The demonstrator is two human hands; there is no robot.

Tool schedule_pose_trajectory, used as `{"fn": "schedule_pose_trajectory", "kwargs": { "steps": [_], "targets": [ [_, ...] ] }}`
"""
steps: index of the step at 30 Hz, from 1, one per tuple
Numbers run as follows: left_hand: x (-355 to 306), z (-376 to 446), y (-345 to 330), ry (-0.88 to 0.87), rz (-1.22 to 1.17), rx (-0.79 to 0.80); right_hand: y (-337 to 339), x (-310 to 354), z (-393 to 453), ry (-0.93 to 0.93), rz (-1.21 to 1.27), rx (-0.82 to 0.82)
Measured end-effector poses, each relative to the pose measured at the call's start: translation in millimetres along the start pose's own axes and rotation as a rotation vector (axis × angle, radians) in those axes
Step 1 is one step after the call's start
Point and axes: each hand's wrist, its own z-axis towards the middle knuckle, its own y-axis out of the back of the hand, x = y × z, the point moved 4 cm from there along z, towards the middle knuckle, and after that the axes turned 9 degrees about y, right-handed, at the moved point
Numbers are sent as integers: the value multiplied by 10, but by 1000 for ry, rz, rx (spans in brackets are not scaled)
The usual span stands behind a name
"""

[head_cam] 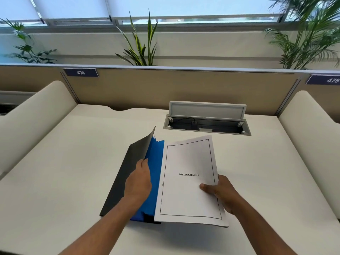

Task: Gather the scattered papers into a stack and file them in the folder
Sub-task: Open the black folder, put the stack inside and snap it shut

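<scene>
A stack of white papers (189,179), its top sheet printed "BIBLIOGRAPHY" inside a thin border, is held a little above the white desk (73,172). My right hand (219,194) grips the stack at its right edge, thumb on top. To its left lies a folder (121,177) with a dark grey cover and blue inner pockets (153,181). My left hand (138,181) grips the cover's edge and holds it lifted open. The stack's left edge overlaps the blue inside of the folder.
An open cable hatch (207,124) with a raised lid sits in the desk behind the papers. Cream side dividers (36,115) flank the desk and a tan back panel (165,89) closes it off. Plants stand behind the panel.
</scene>
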Motion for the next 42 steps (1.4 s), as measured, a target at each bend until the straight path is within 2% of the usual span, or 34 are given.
{"fn": "schedule_pose_trajectory", "kwargs": {
  "steps": [5,15,19,31,42],
  "targets": [
    [21,-27,-97,-34,-151,32,-82,102,17,27,-114,0],
    [54,-3,-213,59,-206,122,-323,401,273,37,-511,-82],
    [47,-22,-222,66,-230,171,-529,384,323,36,-596,-109],
    [-186,-163,-162,51,-344,191,-1158,-17,199,18,-340,-195],
    [-413,-325,-81,32,-375,209,-1418,-129,281,-51,-255,-234]
  ]
}}
